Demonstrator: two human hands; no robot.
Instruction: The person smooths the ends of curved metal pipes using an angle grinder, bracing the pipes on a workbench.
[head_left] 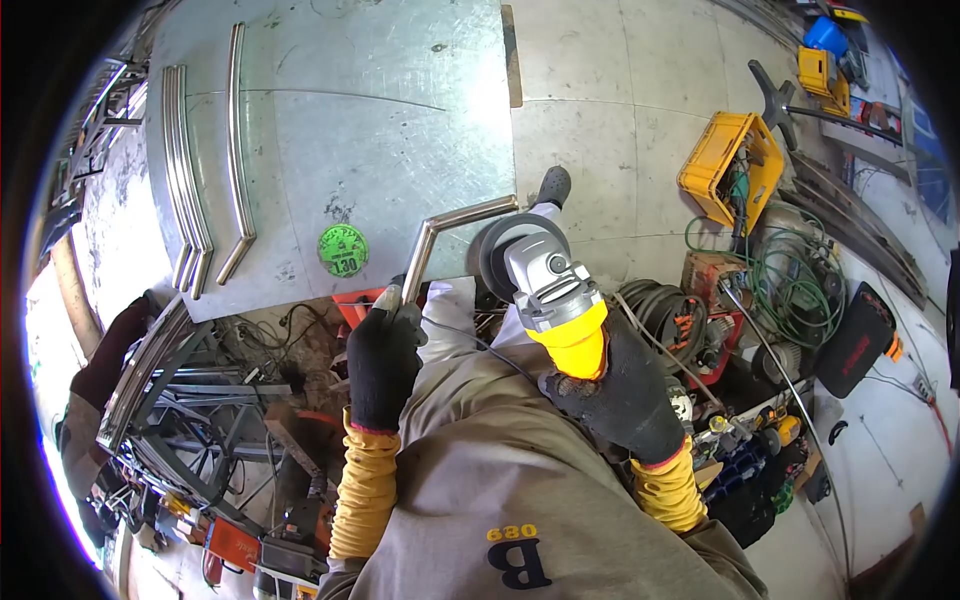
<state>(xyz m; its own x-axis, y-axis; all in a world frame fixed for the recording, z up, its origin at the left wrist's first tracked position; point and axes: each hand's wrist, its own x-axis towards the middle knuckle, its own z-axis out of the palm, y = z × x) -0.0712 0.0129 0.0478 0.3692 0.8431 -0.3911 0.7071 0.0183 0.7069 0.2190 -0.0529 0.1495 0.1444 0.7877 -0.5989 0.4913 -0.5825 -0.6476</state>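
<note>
In a black glove, my left hand (384, 355) is closed round the near end of a bent shiny metal tube (430, 235). The tube angles up and to the right over the edge of the metal-topped table (380, 150). My right hand (625, 385), also gloved, grips the yellow body of an angle grinder (560, 300). The grinder's dark disc (497, 255) is right at the tube's far right end. Several more bent metal tubes (185, 170) lie side by side on the left of the table, with a single bent tube (238, 150) beside them.
A round green sticker (343, 250) is on the tabletop. To the right stand a yellow crate (715, 165) with tools and a coiled green hose (800, 285). Metal frames (200, 420) crowd the lower left. Hand tools and cables (670, 310) lie on the floor at right.
</note>
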